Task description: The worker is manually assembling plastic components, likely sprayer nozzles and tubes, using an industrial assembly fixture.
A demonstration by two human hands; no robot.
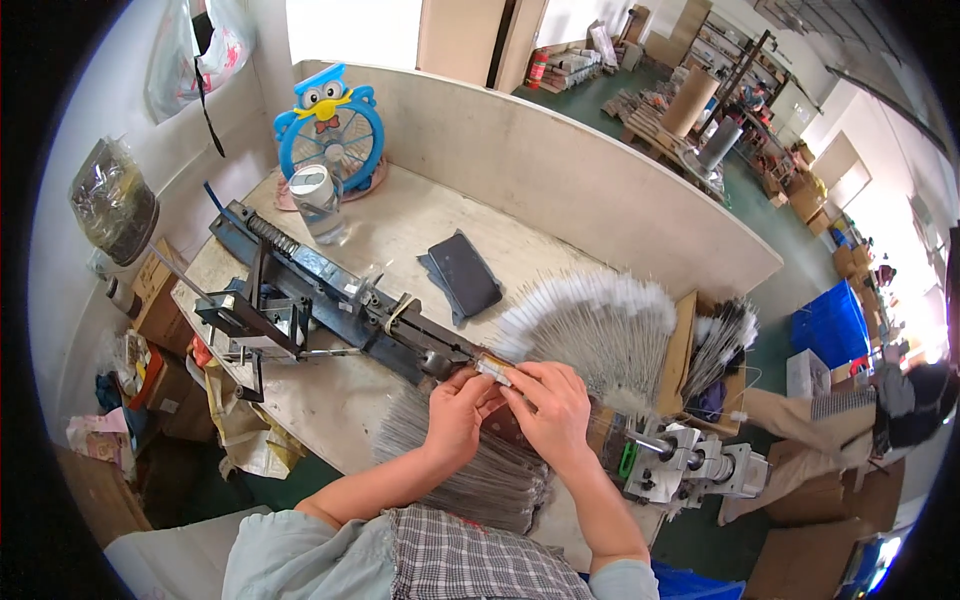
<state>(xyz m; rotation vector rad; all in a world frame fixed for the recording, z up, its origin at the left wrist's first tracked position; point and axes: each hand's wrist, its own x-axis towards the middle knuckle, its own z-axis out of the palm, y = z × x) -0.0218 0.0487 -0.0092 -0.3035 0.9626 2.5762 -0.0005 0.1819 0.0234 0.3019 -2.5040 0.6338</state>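
Observation:
My left hand [458,415] and my right hand [552,408] meet at the near end of a long dark metal bench fixture [340,290]. Both are closed, fingertips pinched round a small white-and-yellow piece [493,368] whose kind I cannot make out. The fingers cover part of it. Right behind my hands fans out a bundle of thin grey wires with white tips [590,325]. A second bundle of grey wires [470,465] lies under my forearms, close to my checked apron.
A dark phone [465,275], a clear jar with a white lid [317,205] and a blue cartoon fan [330,135] stand beyond the fixture. To the right are a cardboard box of wires [722,350] and a metal clamping device [690,460]. A person [850,420] is farther right.

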